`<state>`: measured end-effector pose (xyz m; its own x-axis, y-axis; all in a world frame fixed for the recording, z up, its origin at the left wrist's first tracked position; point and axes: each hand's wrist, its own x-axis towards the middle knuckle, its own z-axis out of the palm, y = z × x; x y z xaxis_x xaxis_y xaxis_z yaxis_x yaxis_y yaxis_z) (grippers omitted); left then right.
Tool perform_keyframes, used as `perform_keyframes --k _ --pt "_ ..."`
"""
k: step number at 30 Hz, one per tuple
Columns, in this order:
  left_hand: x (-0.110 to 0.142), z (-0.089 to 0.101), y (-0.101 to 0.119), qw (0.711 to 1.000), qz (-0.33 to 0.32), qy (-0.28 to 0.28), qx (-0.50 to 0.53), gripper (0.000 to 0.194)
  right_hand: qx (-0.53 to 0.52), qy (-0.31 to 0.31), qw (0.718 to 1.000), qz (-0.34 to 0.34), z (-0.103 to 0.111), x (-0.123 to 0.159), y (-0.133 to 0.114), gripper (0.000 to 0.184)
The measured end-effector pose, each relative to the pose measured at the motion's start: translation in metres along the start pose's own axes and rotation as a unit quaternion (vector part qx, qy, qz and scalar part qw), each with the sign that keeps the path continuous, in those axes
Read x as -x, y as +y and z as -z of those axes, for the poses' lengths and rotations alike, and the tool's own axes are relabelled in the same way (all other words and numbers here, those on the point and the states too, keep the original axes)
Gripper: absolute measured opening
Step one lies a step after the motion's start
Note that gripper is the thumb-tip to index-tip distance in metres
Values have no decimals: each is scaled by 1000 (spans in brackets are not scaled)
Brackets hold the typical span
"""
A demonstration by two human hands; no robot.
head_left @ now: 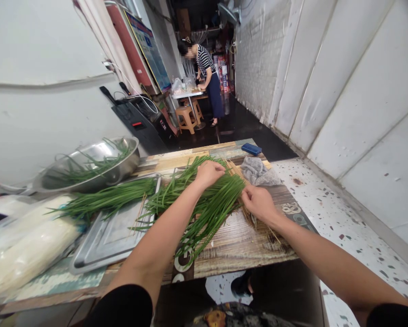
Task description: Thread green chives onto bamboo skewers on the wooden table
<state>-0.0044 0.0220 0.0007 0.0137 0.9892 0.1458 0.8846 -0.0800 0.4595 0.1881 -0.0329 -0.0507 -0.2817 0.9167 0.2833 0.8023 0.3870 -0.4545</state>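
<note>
A loose pile of long green garlic chives [204, 213] lies across the wooden-patterned table. Over the top of the pile, my left hand [209, 173] has its fingers bent together on some chives near the far side. My right hand [260, 203] is closed at the right-hand ends of the chives, beside a bunch of thin bamboo skewers [237, 173]. Whatever its fingertips pinch is hidden. To the left, another bundle of chives [113, 195] rests across a metal tray [98, 254], along with a few skewers.
A steel bowl [125, 164] with more chives stands at the back left. A plastic-wrapped pale bag [33, 250] lies at front left. A grey cloth [258, 171] and a blue box [251, 149] sit at the far right. A person [209, 77] works at a distant table.
</note>
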Motion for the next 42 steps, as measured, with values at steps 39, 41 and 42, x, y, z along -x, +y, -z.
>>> perform_keyframes --k 39,41,42 --pt "-9 -1 -1 984 -54 13 -171 24 13 -6 1000 -3 0 0 0 23" --pt "-10 0 -2 990 -41 14 -135 24 14 -6 1000 -1 0 0 0 23" --pt "-10 0 -2 992 -37 10 -117 23 14 -6 1000 0 0 0 0 23"
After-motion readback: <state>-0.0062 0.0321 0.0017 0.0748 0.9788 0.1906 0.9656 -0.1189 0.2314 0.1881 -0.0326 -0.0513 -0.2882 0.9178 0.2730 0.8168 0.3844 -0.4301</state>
